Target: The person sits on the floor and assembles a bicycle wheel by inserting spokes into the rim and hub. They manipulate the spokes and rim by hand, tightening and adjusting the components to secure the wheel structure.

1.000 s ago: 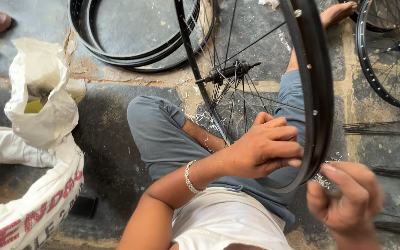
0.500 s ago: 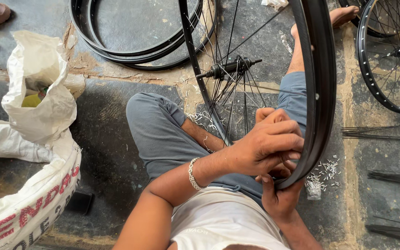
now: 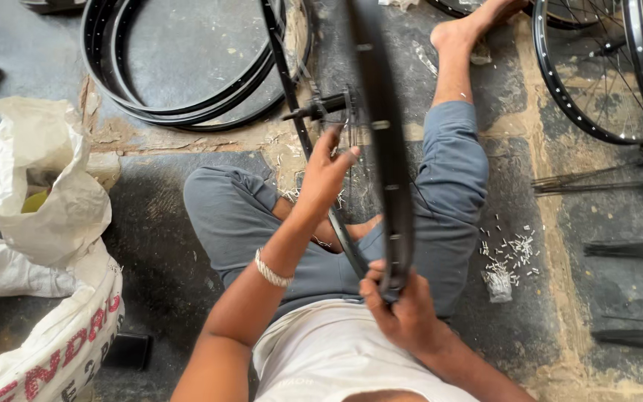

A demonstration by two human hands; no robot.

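- The black wheel rim [image 3: 381,149] stood upright between the seated person's knees, above the lap; it looked light but stiff, its spokes thin and easily bent.
- Best held at the rim's lower edge, where the right hand [image 3: 403,313] was clamped.
- The left hand [image 3: 329,175], fingers loose, touched the spokes below the hub axle [image 3: 321,108].
- A second earlier, the left hand gripped the rim and the right hung free.

The person wears a white sleeveless cotton vest [image 3: 336,357], smooth across the chest and cut away at the shoulders, so both arms are bare to the top. Below it are grey-blue cloth trousers [image 3: 262,231], rolled or ending at the shin, creased at the knees. A thin silver metal bangle [image 3: 272,271] circles the left wrist. The left hand [image 3: 327,173] and right hand [image 3: 403,313] are bare, without gloves or rings visible. The far bare foot [image 3: 470,26] has no shoe.
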